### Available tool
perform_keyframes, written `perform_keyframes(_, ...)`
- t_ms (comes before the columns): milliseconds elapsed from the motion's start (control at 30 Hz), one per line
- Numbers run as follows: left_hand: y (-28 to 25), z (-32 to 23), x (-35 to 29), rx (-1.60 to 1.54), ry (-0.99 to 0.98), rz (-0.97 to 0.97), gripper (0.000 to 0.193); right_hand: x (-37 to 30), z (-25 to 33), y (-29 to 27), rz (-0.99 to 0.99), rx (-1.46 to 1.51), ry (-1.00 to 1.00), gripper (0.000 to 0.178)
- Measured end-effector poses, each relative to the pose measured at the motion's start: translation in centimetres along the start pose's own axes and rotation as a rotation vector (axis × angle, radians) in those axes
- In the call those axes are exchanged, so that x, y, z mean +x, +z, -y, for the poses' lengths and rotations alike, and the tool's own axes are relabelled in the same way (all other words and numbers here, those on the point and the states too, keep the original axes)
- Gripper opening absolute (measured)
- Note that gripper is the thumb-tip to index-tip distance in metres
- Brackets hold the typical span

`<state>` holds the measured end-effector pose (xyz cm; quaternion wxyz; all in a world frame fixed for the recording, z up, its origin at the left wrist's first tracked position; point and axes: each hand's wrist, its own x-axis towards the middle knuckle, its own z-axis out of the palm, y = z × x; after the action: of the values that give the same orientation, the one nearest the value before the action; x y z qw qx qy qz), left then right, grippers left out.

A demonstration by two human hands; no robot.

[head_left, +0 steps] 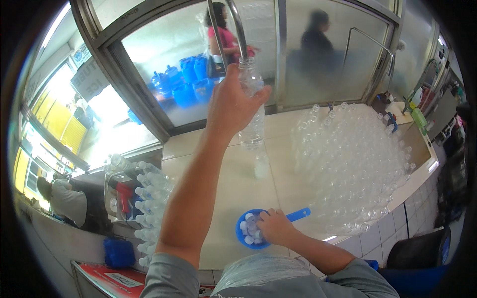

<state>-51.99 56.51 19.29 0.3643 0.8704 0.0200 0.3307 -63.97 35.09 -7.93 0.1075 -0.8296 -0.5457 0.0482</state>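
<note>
My left hand (236,102) is raised over the far part of the counter, its fingers wrapped round the upper part of a clear plastic bottle (253,121). The bottle stands upright in the grip, and its open mouth is right under the end of a curved metal spout (239,30). Near me sits a blue dipper (299,214) with several white bottle caps (250,223) in it. My right hand (275,227) reaches into the dipper, fingers curled down among the caps. Its fingertips are hidden, so what they pinch does not show.
A dense group of uncapped clear bottles (348,169) covers the right side of the counter (223,174). Capped bottles (149,208) line its left edge, beside a red heat gun (123,196). Glass panels rise behind. One person (226,39) stands beyond them, another shows blurred (318,39).
</note>
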Motion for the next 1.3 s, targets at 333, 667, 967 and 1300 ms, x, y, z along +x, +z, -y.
perform_keyframes(333, 1.4, 6.8, -9.4, -0.027, -0.123, 0.059, 0.066, 0.8, 0.3, 1.0, 0.116, 0.066, -0.015, 0.034)
perform_keyframes(667, 0.1, 16.0, -32.5, 0.018, -0.400, 0.020, 0.067, 5.4, 3.1, -7.3, -0.214, 0.607, 0.083, 0.034)
perform_keyframes(967, -0.1, 17.9, -37.4, -0.247, -0.425, 0.098, 0.072, 12.6, 8.5, -5.6, 0.025, 0.219, -0.298, 0.019)
perform_keyframes(1300, -0.7, 20.4, -40.9, -0.750, -0.487, -0.102, 0.068, 12.3, 9.7, -6.2, 0.079, 0.142, -0.064, 0.032)
